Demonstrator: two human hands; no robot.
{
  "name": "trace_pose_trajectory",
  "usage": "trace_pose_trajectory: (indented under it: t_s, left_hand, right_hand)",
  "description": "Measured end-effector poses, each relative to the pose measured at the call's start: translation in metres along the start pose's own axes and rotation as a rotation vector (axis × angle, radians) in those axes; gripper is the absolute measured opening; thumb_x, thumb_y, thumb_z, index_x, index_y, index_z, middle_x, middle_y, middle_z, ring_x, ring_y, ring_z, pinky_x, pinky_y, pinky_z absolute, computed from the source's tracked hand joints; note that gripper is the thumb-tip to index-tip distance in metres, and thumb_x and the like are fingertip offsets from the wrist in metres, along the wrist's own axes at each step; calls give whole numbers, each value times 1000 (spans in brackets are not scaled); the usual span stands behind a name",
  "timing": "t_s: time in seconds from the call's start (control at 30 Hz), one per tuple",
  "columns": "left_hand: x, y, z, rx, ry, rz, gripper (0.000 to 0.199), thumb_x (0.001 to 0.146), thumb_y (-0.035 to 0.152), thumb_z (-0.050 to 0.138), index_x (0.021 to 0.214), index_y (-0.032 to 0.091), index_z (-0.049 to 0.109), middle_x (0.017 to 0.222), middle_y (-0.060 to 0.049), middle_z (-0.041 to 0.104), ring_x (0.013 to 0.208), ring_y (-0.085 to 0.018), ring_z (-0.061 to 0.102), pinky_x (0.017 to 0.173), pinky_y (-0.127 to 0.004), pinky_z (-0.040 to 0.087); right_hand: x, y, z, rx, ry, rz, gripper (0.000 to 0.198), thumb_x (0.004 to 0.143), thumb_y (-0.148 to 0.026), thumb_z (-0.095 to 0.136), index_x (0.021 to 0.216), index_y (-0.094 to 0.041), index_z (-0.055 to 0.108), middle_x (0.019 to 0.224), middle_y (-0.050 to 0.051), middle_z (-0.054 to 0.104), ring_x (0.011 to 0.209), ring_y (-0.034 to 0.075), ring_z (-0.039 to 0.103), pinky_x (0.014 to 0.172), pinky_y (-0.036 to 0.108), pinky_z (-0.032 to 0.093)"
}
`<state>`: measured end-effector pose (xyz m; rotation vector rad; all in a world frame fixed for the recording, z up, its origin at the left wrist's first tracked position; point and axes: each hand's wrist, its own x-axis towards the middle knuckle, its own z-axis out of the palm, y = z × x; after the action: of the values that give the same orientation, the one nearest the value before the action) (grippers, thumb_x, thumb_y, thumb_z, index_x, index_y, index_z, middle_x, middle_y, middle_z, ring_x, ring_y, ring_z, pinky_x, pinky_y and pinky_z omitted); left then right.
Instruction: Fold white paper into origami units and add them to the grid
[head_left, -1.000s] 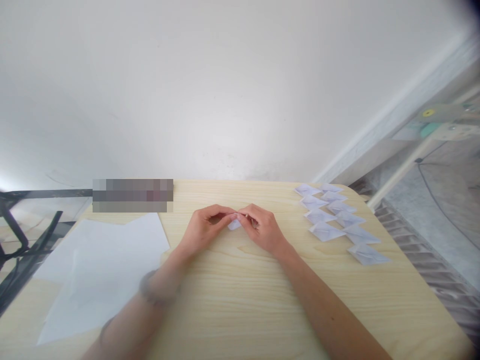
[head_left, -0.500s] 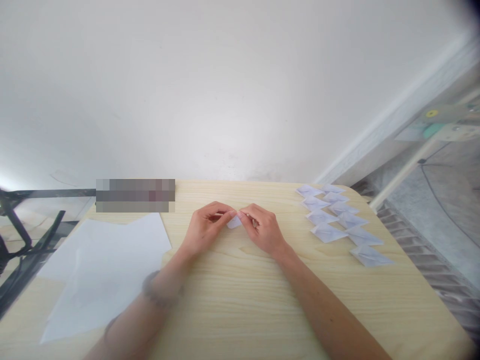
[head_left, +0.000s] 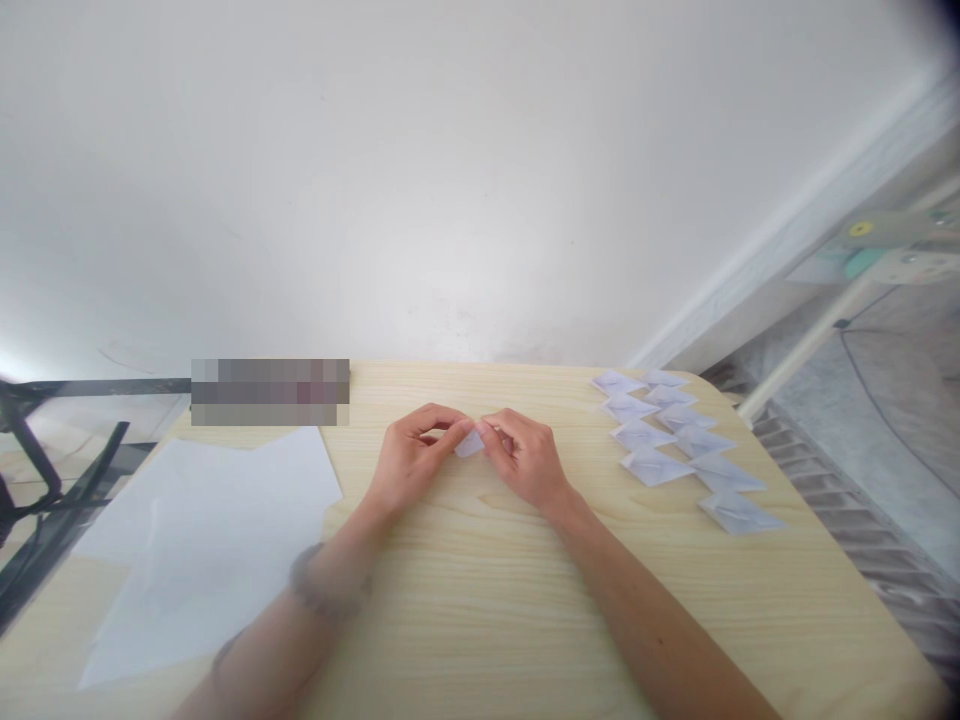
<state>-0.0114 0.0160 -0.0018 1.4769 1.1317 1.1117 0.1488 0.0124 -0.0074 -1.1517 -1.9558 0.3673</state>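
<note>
A small folded piece of white paper (head_left: 470, 444) is pinched between my two hands over the middle of the table. My left hand (head_left: 420, 450) grips its left side between thumb and fingers. From the other side my right hand (head_left: 525, 450) pinches it, fingertips nearly meeting those of the left. Most of the paper's upper part is hidden by the fingers. Several folded white paper shapes (head_left: 652, 465), pointed at the ends, lie in two columns to the right.
White paper sheets (head_left: 202, 550) lie overlapping on the left of the wooden table (head_left: 465, 620). A blurred-out item (head_left: 270, 392) is at the back left. Behind the table rises a white wall (head_left: 450, 180). Black metal bars (head_left: 37, 460) stand off the left edge.
Both hands stay almost in place, still pinching the paper. A little more of the paper shows between the fingertips.
</note>
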Motion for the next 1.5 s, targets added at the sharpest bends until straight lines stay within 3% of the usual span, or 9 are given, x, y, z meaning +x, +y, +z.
trace_pose_trajectory:
  t_s: [0.27, 0.5, 0.7, 0.87, 1.13, 1.3, 1.5]
  left_hand:
    - [0, -1, 1, 1, 11, 2, 19, 75, 33, 58, 79, 15, 63, 81, -5, 62, 77, -16, 57, 63, -23, 47]
    - [-1, 3, -1, 122, -106, 14, 22, 76, 35, 56, 87, 17, 63, 87, -5, 62, 79, -17, 58, 61, -23, 51]
    - [-5, 2, 0, 268, -45, 116, 20, 77, 32, 54, 88, 18, 64, 83, -3, 65, 75, -14, 60, 63, -22, 53]
    - [-7, 0, 1, 312, 25, 102, 18, 74, 30, 57, 84, 18, 64, 76, -1, 66, 68, -14, 61, 64, -23, 53]
    - [-7, 1, 3, 175, 85, 24, 20, 72, 34, 59, 81, 18, 65, 75, -2, 68, 64, -16, 64, 59, -24, 52]
    - [-5, 1, 1, 139, 69, -2, 21, 73, 35, 58, 82, 17, 64, 77, -3, 68, 72, -17, 64, 65, -25, 52]
    - [-1, 2, -1, -74, 55, -9, 23, 74, 34, 59, 87, 14, 61, 92, -8, 67, 86, -19, 61, 77, -30, 50]
  right_hand:
    - [0, 1, 0, 9, -17, 19, 19, 86, -26, 41, 80, -18, 58, 70, 1, 61, 58, 9, 53, 54, 20, 37]
    - [-2, 4, 0, -65, -33, -14, 19, 87, -25, 41, 80, -18, 57, 70, 0, 59, 57, 8, 49, 54, 20, 36]
    - [-2, 3, -3, -188, -109, -91, 20, 88, -24, 39, 82, -18, 57, 76, 1, 61, 63, 9, 53, 58, 20, 36]
    - [0, -2, -3, -250, -114, -111, 23, 88, -25, 37, 82, -17, 58, 76, 3, 61, 65, 10, 54, 59, 20, 36]
    - [-1, -3, -1, -238, -60, -75, 23, 88, -25, 37, 81, -18, 58, 74, 2, 62, 60, 9, 53, 56, 20, 34]
    - [-1, 0, -1, -207, -24, -50, 21, 87, -26, 39, 81, -18, 58, 72, 1, 62, 57, 8, 53, 52, 20, 33]
    - [-2, 5, 0, -43, 35, 71, 20, 86, -29, 42, 83, -18, 58, 75, 2, 63, 59, 9, 57, 54, 19, 41]
